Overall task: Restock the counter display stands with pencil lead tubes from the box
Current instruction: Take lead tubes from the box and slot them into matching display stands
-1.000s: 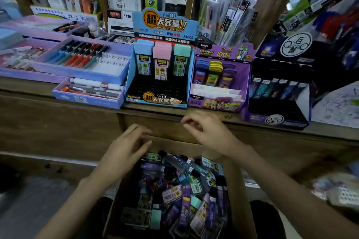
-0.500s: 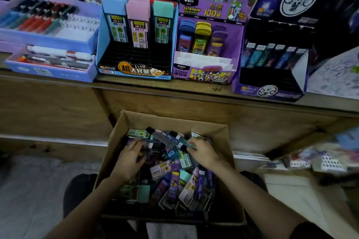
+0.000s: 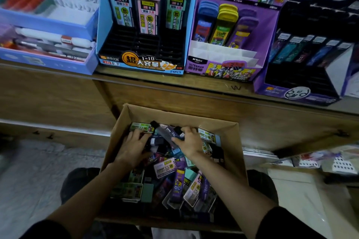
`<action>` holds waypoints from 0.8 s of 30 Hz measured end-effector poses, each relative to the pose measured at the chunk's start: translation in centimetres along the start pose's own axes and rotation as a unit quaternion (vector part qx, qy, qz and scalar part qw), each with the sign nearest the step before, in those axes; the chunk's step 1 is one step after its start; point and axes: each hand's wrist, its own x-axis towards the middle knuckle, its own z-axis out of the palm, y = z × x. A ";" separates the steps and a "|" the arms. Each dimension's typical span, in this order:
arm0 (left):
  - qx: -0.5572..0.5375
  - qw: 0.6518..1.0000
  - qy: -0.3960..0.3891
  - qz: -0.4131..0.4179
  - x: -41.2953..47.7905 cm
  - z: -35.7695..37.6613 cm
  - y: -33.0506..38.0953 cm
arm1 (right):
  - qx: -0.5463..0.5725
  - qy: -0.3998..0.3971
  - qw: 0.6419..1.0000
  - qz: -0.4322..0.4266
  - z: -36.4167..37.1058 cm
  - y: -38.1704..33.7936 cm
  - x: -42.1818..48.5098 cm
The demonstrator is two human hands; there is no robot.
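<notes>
The tubes (image 3: 169, 169) lie jumbled every way in the box (image 3: 232, 141), so nothing can be lifted by the handful; they have to be sorted first. Both hands are down in the far end of the heap, apart. The right hand (image 3: 189, 142) is curled on a dark tube (image 3: 165, 132) that lies slantwise on top, thumb under and fingers over one end, probably because its type is being singled out. The left hand (image 3: 134, 147) lies spread on the pile with its fingertips at a green tube (image 3: 140, 127); I cannot tell whether it grips or only parts the heap. The box sits on the floor (image 3: 29, 180) right against the counter (image 3: 194, 85), under the stands, which keeps each reach short. Above, the blue stand (image 3: 143, 64), purple stand (image 3: 268, 31) and black stand (image 3: 303, 77) each hold tubes only at the back, with front slots bare. Pen trays (image 3: 48, 23) stand left.
</notes>
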 end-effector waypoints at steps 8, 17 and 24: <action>0.015 1.000 -0.009 -0.025 0.7 -0.2 0.3 | 0.102 -0.064 0.991 0.049 0.8 0.7 -0.3; -0.082 0.995 -0.036 -0.038 -0.1 -0.5 0.6 | 0.235 -0.048 0.966 0.097 1.1 2.1 -2.1; -0.098 0.994 0.009 -0.039 -1.1 -1.5 0.9 | 0.297 -0.086 0.944 0.119 0.4 1.6 -3.0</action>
